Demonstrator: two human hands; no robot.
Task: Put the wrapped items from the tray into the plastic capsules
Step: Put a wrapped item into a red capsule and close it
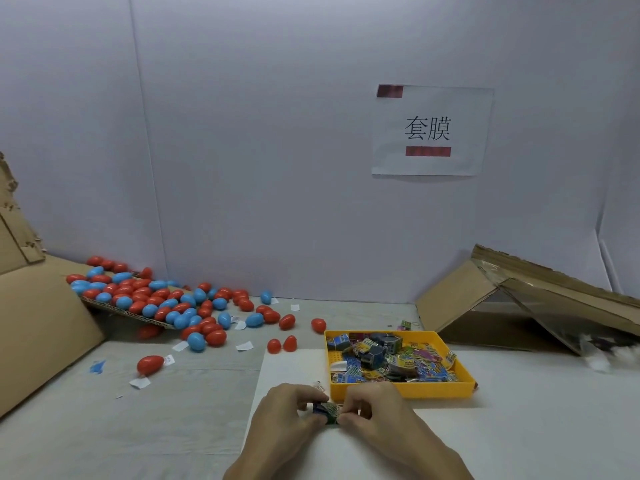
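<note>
- Head view: the left hand (287,410) and right hand (377,408) meet low in the middle of the frame, over a white sheet (287,370) that lies on the bench (104,427).
- Between them is one wrapped item (327,412), dark with blue and green print. Each hand's grip is clamped on one end of it, fingertips and thumb pinching.
- This wrapped item sits just in front of the yellow tray (401,390), outside it and close to its near wall.
- The yellow tray holds a loose heap of wrapped pieces (384,355) in mixed colours, which fill most of it.
- A couple of small wrapped pieces lie on the bench just behind the tray's far edge.
- The capsules (156,299), red and blue egg shapes, are piled well to the left. Many rest on a tilted cardboard flap (41,323) and others have spilled across the bench.
- Two small red capsule pieces (282,344) stand side by side at the far edge of the white sheet, just left of the tray.
- One red capsule (150,364) lies alone nearer the front left, with small white paper slips (245,346) scattered about.
- An opened cardboard box (502,306) lies on its side at the right.
- On the back wall hangs a paper sign (433,129) with two printed characters.
</note>
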